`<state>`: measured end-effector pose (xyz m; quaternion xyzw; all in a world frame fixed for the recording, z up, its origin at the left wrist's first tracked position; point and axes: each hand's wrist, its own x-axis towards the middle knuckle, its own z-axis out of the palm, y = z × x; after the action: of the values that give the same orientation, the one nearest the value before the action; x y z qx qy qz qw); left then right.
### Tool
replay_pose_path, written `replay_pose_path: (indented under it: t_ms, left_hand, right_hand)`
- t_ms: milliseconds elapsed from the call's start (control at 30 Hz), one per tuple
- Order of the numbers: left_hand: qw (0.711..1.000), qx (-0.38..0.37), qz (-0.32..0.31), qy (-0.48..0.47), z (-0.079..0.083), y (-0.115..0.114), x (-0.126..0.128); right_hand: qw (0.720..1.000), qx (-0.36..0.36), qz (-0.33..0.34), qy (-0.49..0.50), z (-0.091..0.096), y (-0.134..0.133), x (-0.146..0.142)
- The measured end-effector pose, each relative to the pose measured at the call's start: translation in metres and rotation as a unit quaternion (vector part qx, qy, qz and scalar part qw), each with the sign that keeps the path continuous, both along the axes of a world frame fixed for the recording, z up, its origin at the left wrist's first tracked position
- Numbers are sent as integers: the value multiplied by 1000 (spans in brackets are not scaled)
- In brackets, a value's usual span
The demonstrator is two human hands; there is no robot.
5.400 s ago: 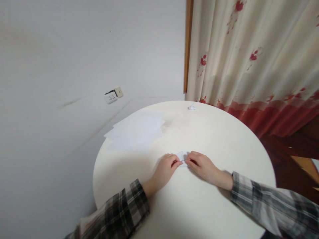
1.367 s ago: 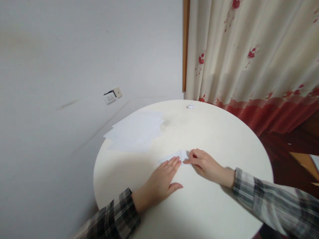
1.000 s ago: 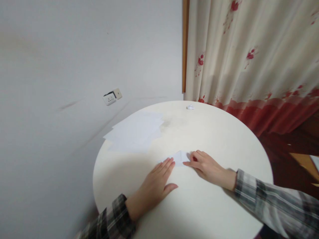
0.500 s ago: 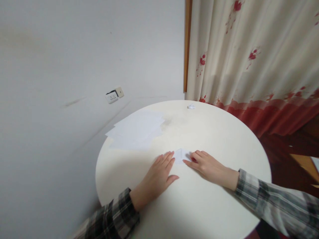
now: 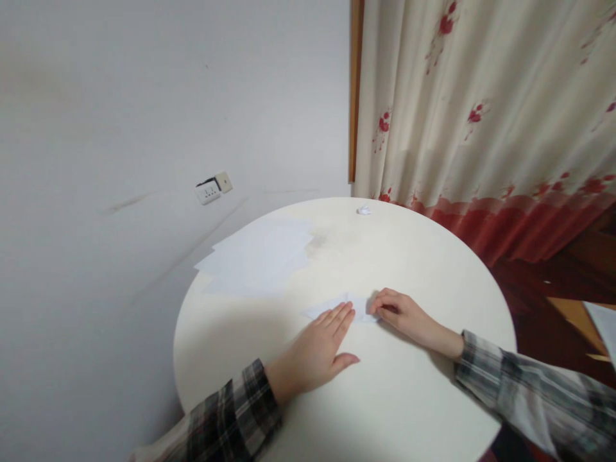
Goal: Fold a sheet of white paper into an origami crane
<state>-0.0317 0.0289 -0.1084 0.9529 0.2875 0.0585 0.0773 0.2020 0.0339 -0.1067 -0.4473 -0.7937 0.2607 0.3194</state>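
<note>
A small folded white paper (image 5: 360, 310) lies on the round table, wide and low with pointed ends. My left hand (image 5: 320, 351) rests flat across its left half, fingers together and stretched out, thumb held apart on the bare tabletop. The left tip of the paper shows beyond my fingers. At the paper's right end, my right hand (image 5: 402, 316) has its fingers curled, with thumb and forefinger closed on the edge. The fingertips partly cover that end.
Several loose white sheets (image 5: 257, 260) overlap at the table's far left. A crumpled bit of paper (image 5: 364, 210) sits near the back edge of the white table (image 5: 433, 256). A wall with a socket (image 5: 208, 192) stands left, a flowered curtain (image 5: 423, 115) behind right.
My left hand has slid right along the paper, uncovering its left tip. The fingers of my right hand have curled in at the right end. The view has shifted slightly.
</note>
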Motion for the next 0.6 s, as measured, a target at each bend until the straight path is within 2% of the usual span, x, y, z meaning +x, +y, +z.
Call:
replay_pose_path:
  t_ms: [167,367,533,600]
  left_hand:
    - [1000,9,1,4,3,-4,1]
    - [1000,23,6,8,8,-15,8]
    - [999,35,34,10,6,-26,15]
    - [998,36,44,9,4,-30,18]
  right_hand:
    - [996,-38,-7,-86,12,7,-9]
    - [966,4,-34,-255,21,10,-17]
    - [955,-114,27,-273,31,10,-14]
    - [955,-134,52,-259,33,11,-12]
